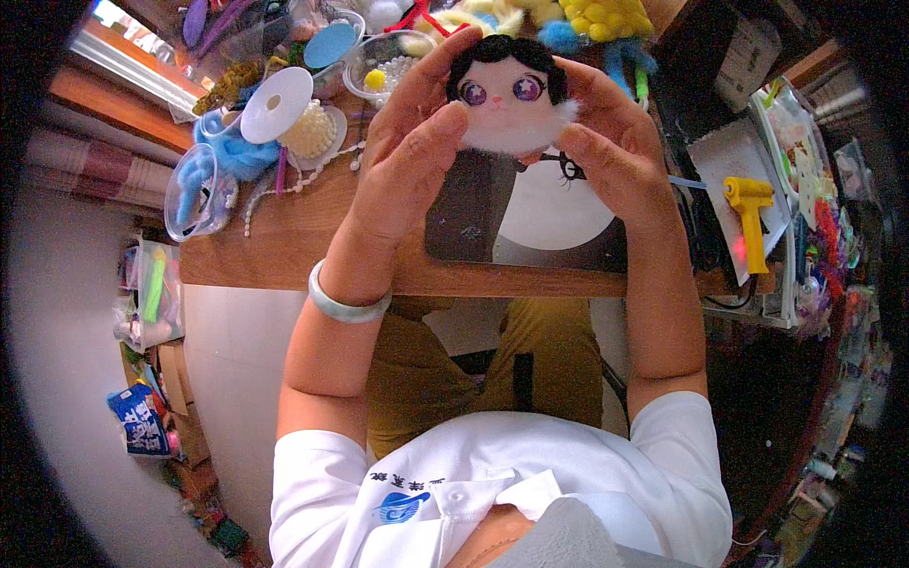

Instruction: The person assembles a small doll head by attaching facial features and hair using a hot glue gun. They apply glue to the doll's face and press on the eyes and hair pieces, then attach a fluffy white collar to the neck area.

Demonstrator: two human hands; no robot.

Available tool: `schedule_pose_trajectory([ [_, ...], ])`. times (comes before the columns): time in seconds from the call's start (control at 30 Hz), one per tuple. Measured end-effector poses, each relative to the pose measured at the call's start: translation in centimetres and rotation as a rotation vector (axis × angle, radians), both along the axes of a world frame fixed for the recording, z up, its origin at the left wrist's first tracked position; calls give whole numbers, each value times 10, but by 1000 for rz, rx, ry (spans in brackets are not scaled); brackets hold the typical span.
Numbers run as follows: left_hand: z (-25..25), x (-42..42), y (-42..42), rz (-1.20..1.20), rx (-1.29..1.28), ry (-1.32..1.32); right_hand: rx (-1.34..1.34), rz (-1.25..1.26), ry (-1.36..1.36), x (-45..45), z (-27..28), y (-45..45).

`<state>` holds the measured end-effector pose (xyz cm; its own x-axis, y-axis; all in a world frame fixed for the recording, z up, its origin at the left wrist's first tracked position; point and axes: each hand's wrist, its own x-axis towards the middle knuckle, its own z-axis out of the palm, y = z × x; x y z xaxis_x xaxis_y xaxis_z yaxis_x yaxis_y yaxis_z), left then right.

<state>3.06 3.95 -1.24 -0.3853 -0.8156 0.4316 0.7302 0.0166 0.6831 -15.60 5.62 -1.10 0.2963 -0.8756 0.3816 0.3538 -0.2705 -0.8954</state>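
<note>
A small plush doll head [497, 106] with black curly hair, purple star eyes and white fur along its lower edge is held up above the table. My left hand [419, 135] holds its left side, with the thumb near the cheek. Around the other side is my right hand [611, 142], its thumb against the white fur. The fingers behind the head are partly hidden. Below lies a dark mat [461, 220] with a white round shape [554, 213] on it. A small black piece [570, 167] shows beside my right thumb, partly covered.
A yellow hot glue gun [749, 220] rests on a pale board [731, 153] at right. On the left stand a spool of pearl beads [305, 131], a clear cup [192, 192] with blue fluff, and a bead tub [387, 71]. Yellow pompoms [607, 18] lie at the back.
</note>
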Motion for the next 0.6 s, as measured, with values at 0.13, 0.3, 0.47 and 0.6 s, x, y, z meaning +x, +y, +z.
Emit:
schedule_pose_trajectory([
  [0.13,-4,-2,0,156,-230,-205,21,-42,19,0,0,-2],
  [0.3,-5,-3,2,198,-190,-236,102,-56,-51,-1,1,-2],
  [0.47,-7,-2,-1,88,-123,-125,62,-26,-27,-1,2,-1],
  [0.6,-11,-4,-1,238,-307,-306,-131,-224,163,12,-6,-3],
])
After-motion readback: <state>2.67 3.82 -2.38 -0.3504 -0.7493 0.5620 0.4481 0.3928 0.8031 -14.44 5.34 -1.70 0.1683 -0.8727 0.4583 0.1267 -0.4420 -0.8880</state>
